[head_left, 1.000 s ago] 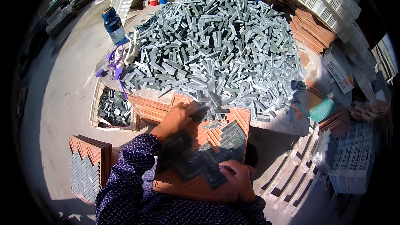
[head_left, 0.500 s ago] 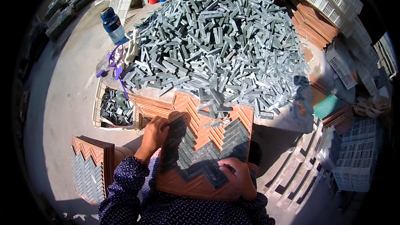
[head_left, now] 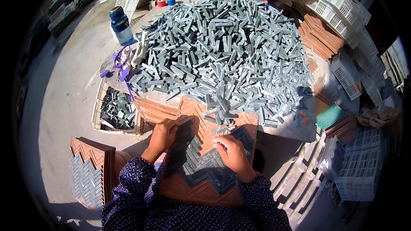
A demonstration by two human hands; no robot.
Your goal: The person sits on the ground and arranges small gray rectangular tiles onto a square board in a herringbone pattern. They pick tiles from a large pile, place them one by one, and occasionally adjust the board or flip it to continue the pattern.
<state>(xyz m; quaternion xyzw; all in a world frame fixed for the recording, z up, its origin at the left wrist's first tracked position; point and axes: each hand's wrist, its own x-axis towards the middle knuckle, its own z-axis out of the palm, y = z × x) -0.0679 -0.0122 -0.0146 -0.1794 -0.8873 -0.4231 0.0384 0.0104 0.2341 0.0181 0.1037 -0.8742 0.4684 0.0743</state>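
Pressing both hands — left hand (head_left: 163, 133), right hand (head_left: 230, 154) — on orange tray (head_left: 201, 190).

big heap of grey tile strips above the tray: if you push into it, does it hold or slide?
Probably slides: the grey strips lie loose and criss-crossed in a mound, and some have already spilled onto the orange tray. Each looks stiff and flat-sided, so apt to skid rather than roll. They look like stone or glass, so likely chippable.
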